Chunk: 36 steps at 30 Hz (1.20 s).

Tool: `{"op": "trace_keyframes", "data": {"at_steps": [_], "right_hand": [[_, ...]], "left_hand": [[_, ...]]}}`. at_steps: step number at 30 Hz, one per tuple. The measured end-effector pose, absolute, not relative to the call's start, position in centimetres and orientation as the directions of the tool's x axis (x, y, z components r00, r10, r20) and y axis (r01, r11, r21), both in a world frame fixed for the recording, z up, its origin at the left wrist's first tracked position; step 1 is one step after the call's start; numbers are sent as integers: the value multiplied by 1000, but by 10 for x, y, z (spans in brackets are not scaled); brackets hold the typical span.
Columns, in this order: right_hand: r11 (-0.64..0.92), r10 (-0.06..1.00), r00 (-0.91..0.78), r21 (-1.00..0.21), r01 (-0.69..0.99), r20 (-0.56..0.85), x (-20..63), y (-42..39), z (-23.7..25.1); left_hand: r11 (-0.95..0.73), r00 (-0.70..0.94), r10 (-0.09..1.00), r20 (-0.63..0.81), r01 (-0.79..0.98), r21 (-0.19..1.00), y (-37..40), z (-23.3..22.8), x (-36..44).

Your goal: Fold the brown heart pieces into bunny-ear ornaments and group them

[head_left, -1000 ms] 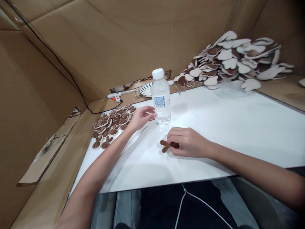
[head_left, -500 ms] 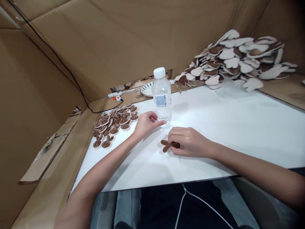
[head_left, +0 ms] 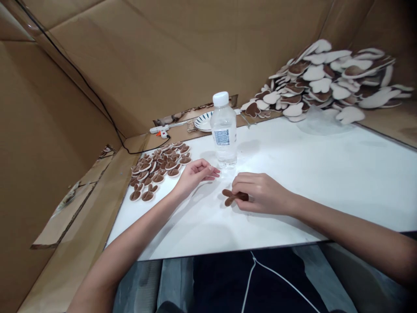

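Observation:
My right hand [head_left: 260, 193] is closed on a brown plush bunny-ear-shaped piece [head_left: 230, 198]. Two rounded lobes stick out to the left of the fingers; the fingers cover part of the rest. Left of it, above the white board, my left hand [head_left: 198, 174] has thumb and fingertips pinched together. Whatever may lie between those fingertips is too small to make out. A clear plastic bottle [head_left: 224, 150] with a white cap stands upright just beyond my hands. Several brown bunny-head pieces [head_left: 158, 167] with pale edges lie grouped to the left of my left hand.
The white board [head_left: 312, 174] covers the table. At the back right rises a heap of brown and white fabric pieces [head_left: 321, 84]. A glue gun [head_left: 163, 131] with a black cord and a striped plate [head_left: 203, 121] lie along the back. Cardboard walls [head_left: 182, 56] surround the table.
My left hand has drawn back slightly from the bottle's base, and its stretched thumb and fingers have come together. My right hand still holds the brown piece in nearly the same place.

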State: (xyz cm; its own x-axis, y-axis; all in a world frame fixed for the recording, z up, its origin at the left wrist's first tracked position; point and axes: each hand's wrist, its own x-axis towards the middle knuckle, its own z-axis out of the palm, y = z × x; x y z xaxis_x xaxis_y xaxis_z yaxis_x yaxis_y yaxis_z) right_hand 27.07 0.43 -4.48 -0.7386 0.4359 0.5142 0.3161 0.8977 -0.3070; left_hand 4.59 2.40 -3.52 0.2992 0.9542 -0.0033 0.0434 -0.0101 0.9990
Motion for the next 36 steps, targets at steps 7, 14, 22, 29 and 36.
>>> {"op": "trace_keyframes", "data": {"at_steps": [7,14,22,29,36], "right_hand": [[879,473,-721,-320,352,506,266,5,-46],[863,504,-703,-297,408,502,253,8,-50],[868,497,-687,-311,388,529,235,18,-37],[869,495,-645,-328,370,583,228,28,-32],[842,538,-592,-411,349,601,229,27,-32]], "left_hand": [[310,392,879,-271,-39,950,-12,-29,32],[309,489,829,-272,5,951,-35,-24,40],[229,430,865,-260,123,966,-46,-20,49],[220,356,897,-262,154,963,-51,-22,49],[223,365,893,-263,149,963,-51,-28,46]]}}
